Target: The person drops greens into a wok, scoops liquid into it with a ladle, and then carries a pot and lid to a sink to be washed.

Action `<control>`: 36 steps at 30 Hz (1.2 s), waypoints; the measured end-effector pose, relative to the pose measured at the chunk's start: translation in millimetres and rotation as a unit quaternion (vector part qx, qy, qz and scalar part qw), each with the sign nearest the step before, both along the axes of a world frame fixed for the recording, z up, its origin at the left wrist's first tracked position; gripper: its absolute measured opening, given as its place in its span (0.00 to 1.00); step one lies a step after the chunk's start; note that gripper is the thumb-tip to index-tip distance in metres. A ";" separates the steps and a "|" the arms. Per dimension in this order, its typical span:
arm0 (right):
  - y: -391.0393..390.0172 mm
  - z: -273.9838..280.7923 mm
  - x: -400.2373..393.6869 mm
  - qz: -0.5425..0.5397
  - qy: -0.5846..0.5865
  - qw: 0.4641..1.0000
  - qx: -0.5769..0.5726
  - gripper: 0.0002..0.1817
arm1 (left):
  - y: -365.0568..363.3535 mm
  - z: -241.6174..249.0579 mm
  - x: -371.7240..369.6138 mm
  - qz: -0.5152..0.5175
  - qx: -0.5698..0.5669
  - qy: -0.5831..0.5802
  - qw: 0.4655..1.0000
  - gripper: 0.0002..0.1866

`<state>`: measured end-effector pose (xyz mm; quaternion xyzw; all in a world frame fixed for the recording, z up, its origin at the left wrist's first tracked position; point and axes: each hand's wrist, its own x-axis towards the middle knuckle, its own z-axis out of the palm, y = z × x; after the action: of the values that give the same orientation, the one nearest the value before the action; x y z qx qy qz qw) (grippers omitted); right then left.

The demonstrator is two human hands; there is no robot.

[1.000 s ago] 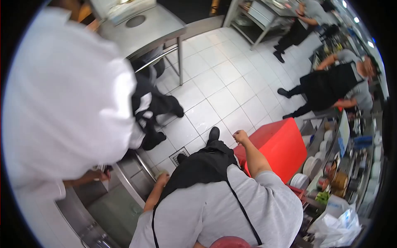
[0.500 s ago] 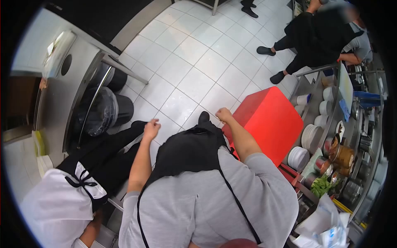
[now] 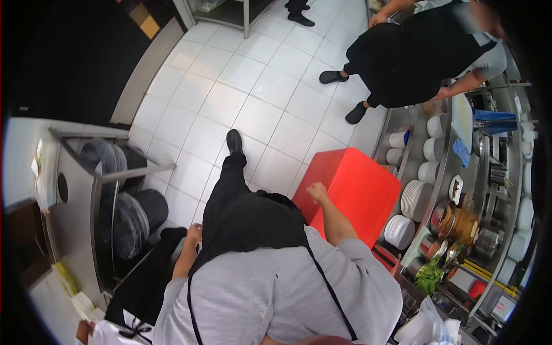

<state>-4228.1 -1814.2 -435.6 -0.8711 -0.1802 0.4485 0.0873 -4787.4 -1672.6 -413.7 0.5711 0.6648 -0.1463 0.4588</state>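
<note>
My left hand hangs low beside my black apron, near my left thigh; its fingers are small and partly hidden, and nothing shows in it. My right hand is in front of the side of a red box, its fingers curled in with no object visible. Whether it touches the box cannot be made out. One black shoe of mine is forward on the white tiled floor.
Right: shelves with stacked plates, bowls, pans and green leaves. A person in black stands at the upper right. Left: a steel counter with black bins; another person is at the lower left.
My leg has come forward in a step. The counter and bins have shifted lower in view, and the co-worker at the lower left is further behind. My left hand has moved lower, nearer my thigh.
</note>
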 end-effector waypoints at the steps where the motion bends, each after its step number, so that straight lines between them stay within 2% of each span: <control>1: 1.3 5.2 7.0 0.001 0.019 0.999 -0.040 0.11 | 11.7 -10.2 1.8 -0.008 -0.029 0.003 1.000 0.16; 3: 1.9 13.9 17.1 -0.026 0.051 0.992 -0.110 0.11 | 50.9 -65.8 0.4 -0.014 -0.051 0.041 0.998 0.16; 4: 11.9 12.4 23.2 -0.055 0.059 0.988 -0.134 0.11 | 99.0 -71.9 13.7 -0.064 -0.076 0.040 0.994 0.16; 6: 47.0 38.8 35.4 -0.141 0.063 0.983 -0.095 0.10 | 183.2 -75.5 60.3 -0.166 -0.128 0.037 0.977 0.16; 7: 63.0 51.0 44.2 -0.180 0.063 0.979 -0.076 0.10 | 237.8 -44.4 105.8 -0.219 -0.103 0.047 0.969 0.16; 8: 84.0 54.8 60.3 -0.197 0.049 0.979 -0.027 0.10 | 295.7 18.1 168.8 -0.271 -0.075 0.058 0.958 0.16; 10: 136.0 69.0 90.9 -0.228 0.024 0.971 0.070 0.10 | 409.5 -53.2 212.5 -0.348 0.056 0.006 0.936 0.20; 11: 156.1 68.8 105.9 -0.237 0.008 0.965 0.108 0.10 | 461.1 -38.9 260.6 -0.410 0.124 0.038 0.903 0.18; 12: 176.2 64.4 125.1 -0.247 -0.008 0.958 0.145 0.10 | 507.2 -36.1 300.8 -0.374 0.212 0.013 0.903 0.17; 13: 190.8 61.3 138.5 -0.256 -0.023 0.949 0.182 0.10 | 545.2 1.3 351.4 -0.364 0.228 -0.010 0.903 0.20; 14: 202.7 64.4 144.6 -0.288 -0.009 0.938 0.193 0.10 | 567.5 39.9 401.3 -0.324 0.296 -0.063 0.896 0.18; 16: 233.7 74.0 169.3 -0.345 0.014 0.912 0.224 0.11 | 616.3 77.3 496.5 -0.272 0.278 -0.149 0.909 0.18; 17: 244.1 75.0 178.1 -0.350 0.001 0.911 0.218 0.10 | 628.0 84.9 534.6 -0.269 0.268 -0.187 0.906 0.18; 19: 246.7 36.4 198.2 -0.345 0.005 0.923 0.169 0.12 | 642.7 94.1 602.5 -0.256 0.245 -0.261 0.898 0.18; 22: 249.8 11.0 224.7 -0.319 0.050 0.944 0.061 0.13 | 639.6 86.9 653.8 -0.370 0.228 -0.210 0.876 0.18; 24: 261.3 -1.2 247.5 -0.241 0.067 0.967 -0.041 0.13 | 641.9 26.8 648.3 -0.445 0.280 -0.198 0.827 0.16; 25: 273.5 2.3 259.4 -0.245 0.090 0.964 -0.047 0.13 | 633.8 22.8 641.6 -0.468 0.242 -0.113 0.842 0.14; 26: 286.9 7.4 275.3 -0.249 0.112 0.961 -0.052 0.14 | 620.6 45.0 640.9 -0.400 0.101 -0.053 0.909 0.13; 27: 302.6 12.1 296.2 -0.253 0.131 0.957 -0.055 0.14 | 619.2 29.5 627.6 -0.440 0.119 -0.034 0.889 0.12; 28: 321.5 16.8 318.6 -0.254 0.125 0.959 -0.031 0.14 | 614.5 40.0 620.0 -0.399 0.054 -0.014 0.915 0.12; 29: 343.4 17.7 344.6 -0.244 0.118 0.962 0.015 0.12 | 624.1 17.3 606.4 -0.458 0.080 -0.023 0.885 0.14; 30: 361.4 8.2 369.4 -0.234 0.113 0.964 0.058 0.10 | 621.2 33.4 607.7 -0.404 0.029 0.015 0.914 0.16; 32: 414.7 6.6 426.1 -0.147 0.068 0.985 0.051 0.11 | 633.3 27.0 608.4 -0.360 -0.039 0.099 0.927 0.17; 35: 507.3 25.5 499.5 -0.111 0.018 0.986 0.124 0.12 | 651.2 46.3 637.4 -0.361 0.016 0.098 0.927 0.18; 36: 539.2 34.8 521.2 -0.096 0.010 0.984 0.148 0.13 | 665.5 35.9 644.0 -0.367 0.047 0.043 0.928 0.16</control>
<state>-3706.9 -1275.0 -400.8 -0.8571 -0.1591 0.4153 0.2601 -4143.4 -1007.1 -377.9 0.7892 0.4342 -0.2976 0.3164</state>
